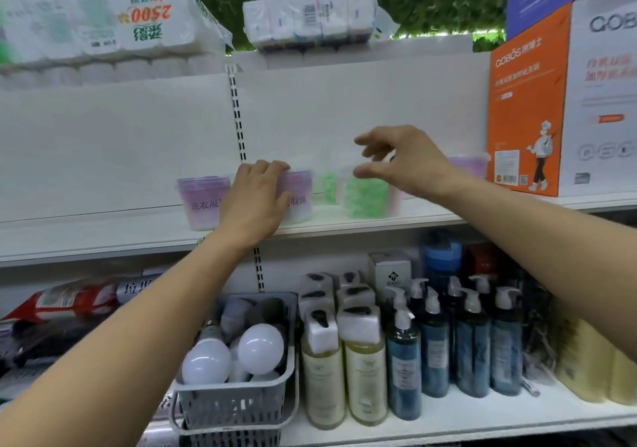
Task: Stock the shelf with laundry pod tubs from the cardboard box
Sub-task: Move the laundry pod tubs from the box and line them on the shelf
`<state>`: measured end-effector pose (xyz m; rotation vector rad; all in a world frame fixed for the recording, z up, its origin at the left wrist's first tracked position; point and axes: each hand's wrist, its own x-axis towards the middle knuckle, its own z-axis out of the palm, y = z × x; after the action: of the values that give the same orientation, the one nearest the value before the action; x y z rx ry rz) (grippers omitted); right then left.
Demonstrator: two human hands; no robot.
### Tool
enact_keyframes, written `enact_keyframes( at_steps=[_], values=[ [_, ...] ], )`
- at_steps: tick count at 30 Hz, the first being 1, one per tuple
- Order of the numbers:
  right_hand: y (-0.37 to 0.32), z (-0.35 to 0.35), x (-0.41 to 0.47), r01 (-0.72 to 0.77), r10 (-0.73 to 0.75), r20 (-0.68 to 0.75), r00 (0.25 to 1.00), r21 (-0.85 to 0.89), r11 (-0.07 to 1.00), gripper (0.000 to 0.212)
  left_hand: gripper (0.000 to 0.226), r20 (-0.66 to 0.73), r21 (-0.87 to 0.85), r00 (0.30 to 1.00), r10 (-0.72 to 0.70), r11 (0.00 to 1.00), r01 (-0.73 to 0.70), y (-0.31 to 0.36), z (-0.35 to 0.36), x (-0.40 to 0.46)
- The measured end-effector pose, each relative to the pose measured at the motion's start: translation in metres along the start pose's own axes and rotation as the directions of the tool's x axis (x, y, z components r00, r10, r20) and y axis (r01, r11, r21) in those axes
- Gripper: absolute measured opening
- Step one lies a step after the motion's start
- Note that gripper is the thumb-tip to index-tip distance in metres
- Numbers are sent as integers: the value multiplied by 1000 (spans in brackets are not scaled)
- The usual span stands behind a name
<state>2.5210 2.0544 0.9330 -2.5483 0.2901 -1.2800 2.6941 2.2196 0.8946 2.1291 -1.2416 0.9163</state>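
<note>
Several laundry pod tubs stand in a row on the white middle shelf. A purple tub is at the left. My left hand is wrapped around a second purple tub standing on the shelf. To its right is a green tub, with another green one behind it. My right hand hovers just above the green tub, fingers spread, holding nothing. A further purple tub shows behind my right wrist. The cardboard box is out of view.
An orange and white carton stands on the same shelf at the right. Tissue packs lie on top of the shelving. Below are a grey basket of light bulbs and rows of pump bottles.
</note>
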Motion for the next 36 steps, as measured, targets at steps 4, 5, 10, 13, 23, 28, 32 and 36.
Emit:
enact_keyframes(
  at_steps=[4, 5, 10, 13, 23, 28, 32, 36],
  values=[
    [14, -19, 4, 14, -3, 173, 985, -59, 998, 65, 44, -21, 46, 1000, 18, 999, -17, -2, -1, 0],
    [21, -21, 3, -10, 46, 256, 966, -141, 990, 68, 44, -22, 49, 1000, 15, 999, -14, -2, -1, 0],
    [34, -4, 5, -6, 24, 59, 998, -290, 957, 38, 44, -53, 60, 999, 9, 998, -6, -4, 1, 0],
    [24, 4, 11, 46, -42, 20, 999, -282, 958, 37, 44, -63, 67, 998, 2, 998, 3, -4, 3, -1],
    [22, 11, 3, -65, 70, 152, 986, -37, 997, 33, 44, -70, 25, 997, 16, 1000, -14, -11, 6, 4],
    [14, 11, 3, -83, 117, 220, 969, -157, 984, 42, 46, -23, 17, 999, 27, 1000, -26, -14, 8, 8],
    [9, 5, -14, -30, 40, 35, 999, -264, 964, 54, 60, -90, -119, 995, 37, 992, -48, -5, 2, -4],
    [11, -9, -60, 52, -85, -158, 984, -200, 978, 36, 48, -220, -325, 974, 57, 937, -128, 35, -2, -54]
  ],
)
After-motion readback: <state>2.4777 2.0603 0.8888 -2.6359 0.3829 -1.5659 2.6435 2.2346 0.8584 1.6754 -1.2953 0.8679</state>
